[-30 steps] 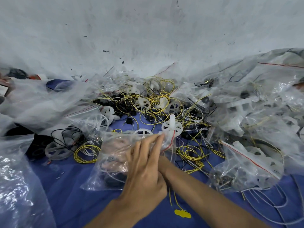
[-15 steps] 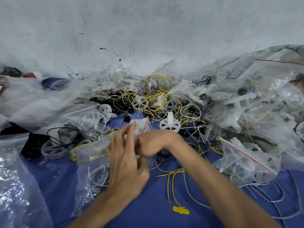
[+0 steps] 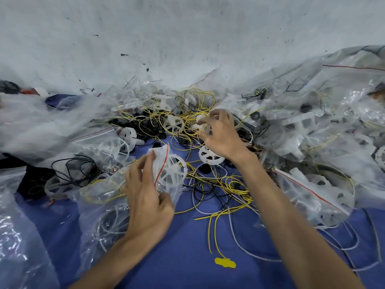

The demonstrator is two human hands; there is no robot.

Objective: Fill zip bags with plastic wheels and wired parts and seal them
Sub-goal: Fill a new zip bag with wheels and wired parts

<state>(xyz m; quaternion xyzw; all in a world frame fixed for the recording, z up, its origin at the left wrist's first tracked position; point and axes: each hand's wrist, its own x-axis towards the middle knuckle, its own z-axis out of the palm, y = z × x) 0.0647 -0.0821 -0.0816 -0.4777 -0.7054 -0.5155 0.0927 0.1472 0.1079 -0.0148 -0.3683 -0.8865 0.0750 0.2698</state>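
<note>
Zip bag (image 3: pixel 108 207): clear, with a red seal strip (image 3: pixel 162 167). It sits centre-left in the frame, its body on the blue cloth (image 3: pixel 187 272) and its mouth lifted toward the centre. White wire coils and some yellow wire show through the plastic.

To its left:
- plastic sheet (image 3: pixel 18 236), crumpled, at the lower-left edge
- black wires (image 3: pixel 77 167), looped, just up and left of the bag

Left hand (image 3: pixel 148 205): centre-left, pinching the bag's mouth beside the strip. The fingertips are on the upper edge and the thumb presses the plastic lower down.

Mouth wheel (image 3: pixel 174 174): white and spoked, seen through the plastic at the bag's mouth. Whether it is inside or behind the bag cannot be told.

Wire pile (image 3: pixel 233 184): a tangle of yellow, black and white wires in the centre, running from between the forearms up to the wall (image 3: pixel 187 38).

Yellow tag (image 3: pixel 225 262): lower centre, flat on the cloth.

Loose wheel (image 3: pixel 209 156): white, centre, just below the right wrist.

Right hand (image 3: pixel 220 138): upper centre, over the pile. The fingers are curled and pinch the pinched wheel (image 3: pixel 200 122), which is white and lies among yellow wires.

Filled bags (image 3: pixel 312 190): heaped along the right side, clear with red strips, holding white wheels and wires.
</note>
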